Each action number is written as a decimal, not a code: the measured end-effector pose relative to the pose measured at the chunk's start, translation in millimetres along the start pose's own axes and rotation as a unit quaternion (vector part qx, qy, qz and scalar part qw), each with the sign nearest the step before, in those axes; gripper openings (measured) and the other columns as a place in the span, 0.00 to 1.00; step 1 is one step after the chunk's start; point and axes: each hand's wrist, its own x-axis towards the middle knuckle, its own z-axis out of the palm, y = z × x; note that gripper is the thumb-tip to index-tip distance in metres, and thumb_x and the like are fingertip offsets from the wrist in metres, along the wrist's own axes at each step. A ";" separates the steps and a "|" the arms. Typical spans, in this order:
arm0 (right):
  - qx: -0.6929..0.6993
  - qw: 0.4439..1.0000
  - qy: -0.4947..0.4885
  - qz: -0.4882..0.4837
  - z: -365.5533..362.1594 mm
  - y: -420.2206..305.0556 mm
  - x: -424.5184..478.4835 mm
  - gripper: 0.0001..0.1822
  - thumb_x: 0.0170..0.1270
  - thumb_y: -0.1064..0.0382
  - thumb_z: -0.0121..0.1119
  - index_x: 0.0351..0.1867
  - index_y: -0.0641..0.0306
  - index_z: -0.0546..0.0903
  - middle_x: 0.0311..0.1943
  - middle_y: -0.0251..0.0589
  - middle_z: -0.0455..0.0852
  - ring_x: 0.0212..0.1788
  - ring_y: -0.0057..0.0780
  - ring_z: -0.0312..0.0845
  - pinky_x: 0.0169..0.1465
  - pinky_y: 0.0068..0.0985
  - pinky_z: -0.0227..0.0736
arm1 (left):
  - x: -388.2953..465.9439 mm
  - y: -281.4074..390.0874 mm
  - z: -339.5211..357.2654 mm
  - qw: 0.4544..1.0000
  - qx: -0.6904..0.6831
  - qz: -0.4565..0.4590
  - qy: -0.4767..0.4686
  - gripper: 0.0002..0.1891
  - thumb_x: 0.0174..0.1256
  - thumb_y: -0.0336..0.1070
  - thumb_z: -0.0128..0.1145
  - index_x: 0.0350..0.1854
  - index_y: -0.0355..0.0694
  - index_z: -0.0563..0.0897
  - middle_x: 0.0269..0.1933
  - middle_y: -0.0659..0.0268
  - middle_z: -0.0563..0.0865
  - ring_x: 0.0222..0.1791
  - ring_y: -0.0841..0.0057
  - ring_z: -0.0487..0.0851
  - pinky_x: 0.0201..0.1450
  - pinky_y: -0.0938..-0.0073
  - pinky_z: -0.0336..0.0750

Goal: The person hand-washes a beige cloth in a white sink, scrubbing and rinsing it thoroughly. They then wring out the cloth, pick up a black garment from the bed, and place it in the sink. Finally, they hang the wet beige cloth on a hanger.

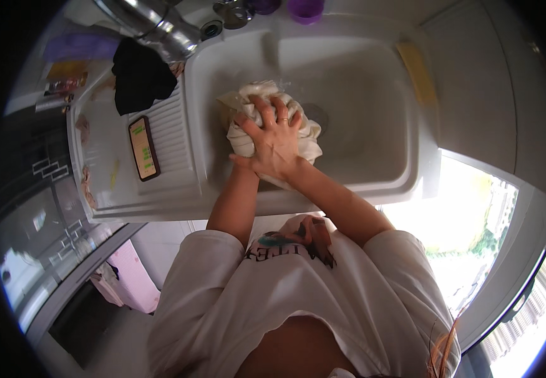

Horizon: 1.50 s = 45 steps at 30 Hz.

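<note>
A bundled, wet-looking off-white cloth lies in the white sink basin, beside the drain. My right hand, with a ring on one finger, presses down on the bundle, its fingers spread and bent into the folds. My left hand meets it at the near side of the cloth. Most of the left hand is hidden beneath the right, so its grip does not show. Small splashes glint at the far edge of the cloth.
Left of the basin, a phone with a lit screen and a black cloth lie on the ribbed drainboard. A chrome faucet overhangs there. A purple cup stands behind; a flat yellow object rests on the right rim.
</note>
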 end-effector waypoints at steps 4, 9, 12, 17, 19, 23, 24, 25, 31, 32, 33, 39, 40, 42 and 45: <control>-0.003 1.000 0.009 0.017 19.5 9.3 0.6 0.29 0.35 0.46 0.67 0.43 0.51 0.78 0.49 0.46 0.71 0.53 0.48 0.63 0.54 0.48 0.53 | 9.2 -9.8 -10.1 0.988 0.006 0.080 -0.134 0.29 0.64 0.61 0.40 0.57 0.42 0.69 0.55 0.64 0.72 0.56 0.64 0.70 0.59 0.65 0.65; 0.044 0.997 0.027 0.051 30.0 43.7 15.9 0.28 0.36 0.47 0.67 0.41 0.57 0.79 0.43 0.47 0.76 0.48 0.46 0.70 0.55 0.45 0.57 | 8.7 -6.0 5.2 0.993 0.109 -0.010 0.037 0.27 0.66 0.59 0.39 0.57 0.42 0.68 0.53 0.63 0.72 0.56 0.67 0.69 0.59 0.62 0.65; 0.278 0.928 0.026 0.245 33.9 83.9 28.6 0.28 0.45 0.49 0.63 0.44 0.67 0.79 0.39 0.52 0.83 0.42 0.42 0.79 0.47 0.36 0.71 | 13.8 -3.4 13.3 0.941 0.206 -0.057 0.262 0.26 0.66 0.53 0.45 0.60 0.41 0.67 0.55 0.62 0.72 0.56 0.68 0.68 0.59 0.60 0.63; 0.199 0.934 -0.097 0.279 4.4 137.3 23.4 0.34 0.49 0.38 0.58 0.52 0.62 0.77 0.45 0.51 0.81 0.49 0.44 0.77 0.51 0.35 0.69 | 9.5 15.0 22.6 0.922 0.240 -0.097 0.289 0.25 0.60 0.51 0.54 0.57 0.42 0.72 0.54 0.63 0.74 0.53 0.68 0.73 0.55 0.67 0.68; 0.113 0.948 -0.128 0.268 3.2 149.5 10.6 0.34 0.49 0.39 0.59 0.53 0.61 0.76 0.51 0.50 0.77 0.54 0.45 0.72 0.55 0.37 0.65 | 4.1 27.1 34.1 0.849 0.394 -0.148 0.320 0.27 0.57 0.54 0.55 0.50 0.35 0.74 0.46 0.64 0.76 0.46 0.72 0.74 0.47 0.68 0.69; -0.096 0.973 -0.114 0.174 25.2 175.8 -17.7 0.34 0.49 0.45 0.63 0.54 0.63 0.73 0.53 0.50 0.73 0.58 0.46 0.66 0.57 0.41 0.62 | 0.4 53.3 23.3 0.678 0.687 -0.189 0.181 0.28 0.55 0.57 0.56 0.42 0.31 0.77 0.33 0.58 0.81 0.37 0.68 0.79 0.43 0.68 0.71; -0.087 0.981 -0.088 0.148 23.2 174.4 -16.7 0.33 0.49 0.46 0.63 0.55 0.62 0.73 0.53 0.49 0.73 0.59 0.47 0.63 0.57 0.41 0.61 | -4.1 58.2 29.7 0.631 0.737 -0.164 0.181 0.28 0.54 0.57 0.56 0.41 0.31 0.78 0.32 0.57 0.82 0.37 0.66 0.80 0.43 0.67 0.72; -0.076 0.988 -0.061 0.121 22.0 172.8 -14.8 0.32 0.50 0.48 0.63 0.55 0.62 0.72 0.54 0.49 0.72 0.60 0.47 0.61 0.58 0.42 0.60 | -8.3 61.8 33.9 0.580 0.782 -0.139 0.181 0.27 0.54 0.57 0.56 0.40 0.32 0.79 0.31 0.55 0.82 0.36 0.64 0.81 0.43 0.67 0.72; -0.038 0.985 -0.032 0.166 5.0 123.3 -2.5 0.22 0.50 0.56 0.63 0.47 0.62 0.77 0.45 0.47 0.79 0.50 0.43 0.73 0.52 0.39 0.66 | -4.0 119.7 58.4 0.521 0.818 0.071 0.233 0.21 0.54 0.47 0.60 0.43 0.34 0.78 0.40 0.55 0.83 0.42 0.62 0.81 0.45 0.66 0.74; 0.005 0.983 -0.048 0.178 5.6 126.5 -2.6 0.20 0.49 0.58 0.64 0.44 0.62 0.79 0.42 0.46 0.81 0.48 0.43 0.76 0.51 0.38 0.67 | 1.3 136.5 55.7 0.512 0.806 0.161 0.250 0.19 0.54 0.45 0.59 0.41 0.35 0.79 0.39 0.57 0.83 0.43 0.59 0.80 0.47 0.64 0.73; 0.019 0.990 -0.015 0.139 7.1 121.7 -0.8 0.18 0.50 0.59 0.63 0.43 0.63 0.79 0.40 0.46 0.81 0.45 0.41 0.78 0.48 0.36 0.69 | 7.1 157.4 50.8 0.473 0.799 0.258 0.267 0.18 0.53 0.44 0.60 0.41 0.36 0.79 0.40 0.57 0.82 0.43 0.58 0.78 0.47 0.64 0.73; 0.156 0.979 -0.020 0.127 14.7 99.8 -17.8 0.11 0.53 0.68 0.59 0.39 0.66 0.80 0.37 0.47 0.83 0.38 0.38 0.81 0.40 0.29 0.74 | 47.4 277.6 14.5 0.295 0.769 0.228 0.518 0.35 0.48 0.56 0.62 0.57 0.46 0.69 0.63 0.53 0.62 0.63 0.54 0.60 0.54 0.42 0.61; 0.166 0.973 -0.037 0.155 15.4 96.4 -23.0 0.11 0.53 0.69 0.59 0.39 0.66 0.79 0.37 0.47 0.83 0.37 0.37 0.81 0.39 0.29 0.74 | 53.4 287.7 4.3 0.277 0.784 0.193 0.522 0.33 0.49 0.56 0.61 0.56 0.46 0.69 0.63 0.53 0.63 0.63 0.54 0.60 0.55 0.42 0.60; 0.166 0.969 -0.050 0.178 20.2 96.3 -31.4 0.11 0.54 0.69 0.58 0.41 0.66 0.79 0.38 0.45 0.82 0.37 0.33 0.81 0.40 0.26 0.74 | 63.9 304.5 -15.8 0.239 0.809 0.119 0.525 0.29 0.53 0.55 0.59 0.55 0.46 0.71 0.62 0.53 0.66 0.64 0.55 0.61 0.57 0.42 0.58; 0.150 0.974 -0.044 0.163 25.7 96.5 -41.7 0.13 0.57 0.67 0.57 0.44 0.66 0.79 0.39 0.41 0.82 0.37 0.27 0.80 0.42 0.23 0.73 | 66.5 338.7 -38.0 0.256 0.853 0.122 0.438 0.22 0.59 0.51 0.54 0.51 0.44 0.72 0.56 0.52 0.74 0.62 0.59 0.65 0.58 0.40 0.56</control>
